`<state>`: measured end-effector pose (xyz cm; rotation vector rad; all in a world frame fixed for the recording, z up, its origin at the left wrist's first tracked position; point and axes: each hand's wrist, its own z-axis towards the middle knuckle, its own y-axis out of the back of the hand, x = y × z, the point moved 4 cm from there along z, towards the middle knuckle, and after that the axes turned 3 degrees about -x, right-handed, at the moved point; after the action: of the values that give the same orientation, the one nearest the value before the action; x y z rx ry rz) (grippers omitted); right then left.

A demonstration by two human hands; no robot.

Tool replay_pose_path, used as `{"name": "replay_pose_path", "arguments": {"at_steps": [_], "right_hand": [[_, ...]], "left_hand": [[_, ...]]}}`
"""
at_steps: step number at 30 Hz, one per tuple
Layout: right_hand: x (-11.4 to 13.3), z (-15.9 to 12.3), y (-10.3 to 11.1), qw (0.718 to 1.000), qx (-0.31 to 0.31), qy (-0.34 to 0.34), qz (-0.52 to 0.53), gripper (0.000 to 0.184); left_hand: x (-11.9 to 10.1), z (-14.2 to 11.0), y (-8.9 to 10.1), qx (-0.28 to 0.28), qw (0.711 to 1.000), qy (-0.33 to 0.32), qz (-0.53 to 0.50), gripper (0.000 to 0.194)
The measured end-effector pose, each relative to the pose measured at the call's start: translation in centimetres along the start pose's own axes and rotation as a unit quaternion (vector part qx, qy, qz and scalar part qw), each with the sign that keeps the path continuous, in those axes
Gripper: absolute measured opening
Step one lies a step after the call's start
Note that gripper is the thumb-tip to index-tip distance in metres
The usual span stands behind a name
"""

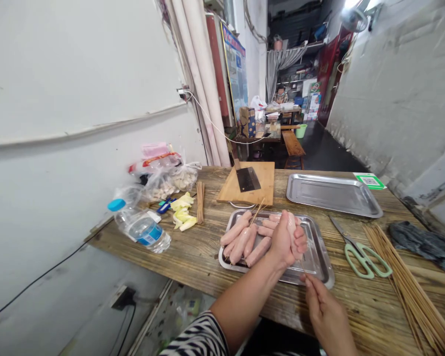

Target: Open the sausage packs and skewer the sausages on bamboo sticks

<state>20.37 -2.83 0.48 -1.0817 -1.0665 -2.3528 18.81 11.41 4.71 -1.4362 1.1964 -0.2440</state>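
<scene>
My left hand [285, 240] is wrapped round a pale pink sausage [291, 225], held upright above the right part of a metal tray [321, 252]. Below that fist, my right hand [324, 306] pinches a thin wooden skewer [302, 267] by its lower end. The skewer runs up toward the sausage's bottom; how deep it sits inside is hidden by my fingers. Several more sausages [241, 244] lie piled in the left part of the tray, some with skewer ends [258, 210] sticking out.
Scissors [363, 252] and a skewer bundle [411, 291] lie at right, near a dark cloth [424, 242]. Behind are a second metal tray [333, 193] and a cutting board [228, 190] with a cleaver [248, 179]. A water bottle [144, 230] stands tilted at left.
</scene>
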Motion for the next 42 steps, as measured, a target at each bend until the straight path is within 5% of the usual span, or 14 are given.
{"name": "replay_pose_path", "arguments": {"at_steps": [15, 22, 25, 28, 30, 34, 36, 42], "right_hand": [[-0.7, -0.1, -0.3, 0.998, 0.011, -0.059, 0.018, 0.041], [0.0, 1.0, 0.0, 0.998, 0.02, -0.048, 0.019, 0.04], [0.0, 2.1, 1.2, 0.999, 0.025, -0.022, -0.009, 0.041], [-0.7, 3.3, 3.1, 0.998, 0.004, 0.018, -0.067, 0.043], [-1.1, 4.2, 4.6, 0.99, -0.02, 0.061, -0.124, 0.042], [-0.9, 6.0, 6.8, 0.955, -0.011, 0.182, -0.233, 0.036], [-0.4, 6.6, 7.1, 0.931, 0.026, 0.235, -0.277, 0.032], [1.8, 7.6, 5.6, 0.897, 0.064, 0.298, -0.321, 0.021]], "left_hand": [[0.2, 0.3, 0.1, -0.004, 0.999, 0.037, 0.018, 0.057], [-0.1, 0.0, -1.7, 0.032, 0.998, -0.002, 0.058, 0.053], [-1.5, -1.0, -3.3, 0.065, 0.987, -0.083, 0.122, 0.049], [-3.9, -2.8, -3.9, 0.073, 0.942, -0.144, 0.294, 0.043], [-5.3, -4.1, -3.3, 0.07, 0.905, -0.117, 0.403, 0.04], [-7.8, -6.7, -1.3, 0.076, 0.888, -0.085, 0.446, 0.034], [-8.6, -7.9, -0.6, 0.073, 0.855, -0.093, 0.506, 0.031], [-8.2, -10.5, 0.0, 0.082, 0.621, -0.167, 0.761, 0.027]]}}
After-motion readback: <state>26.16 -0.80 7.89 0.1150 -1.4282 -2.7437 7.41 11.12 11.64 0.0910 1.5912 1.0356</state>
